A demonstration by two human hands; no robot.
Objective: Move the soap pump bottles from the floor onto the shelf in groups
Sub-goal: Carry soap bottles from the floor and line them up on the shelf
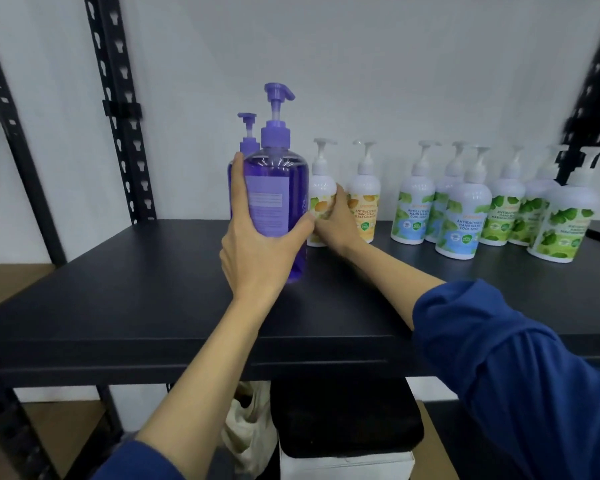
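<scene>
Head view: nearest the camera, under the shelf [153, 306], sit a pale bag [246, 427] and a black-topped box [343, 420], both well out of the way. Above them, the left hand [257, 251] wraps its thumb and fingers round the front purple bottle [278, 188], which stands upright on the shelf surface near the middle, just in front of a second purple bottle [246, 147] mostly hidden behind it. Just to the right, the right hand [336, 220] rests against the left orange-label bottle [321, 202]; its fingers lie along the bottle's side, but whether they curl round it I cannot tell. The purple bottle is tall and slim-footed, so sliding it farther back could knock its hidden twin over. It also stands almost touching the orange-label bottle, and a nudge from either hand could tip that one into the right orange-label bottle [364, 202] beside it. Farther right, the blue-label bottles [461, 216] and green-label bottles [561, 223] stand close together, so one fall there could topple several.
</scene>
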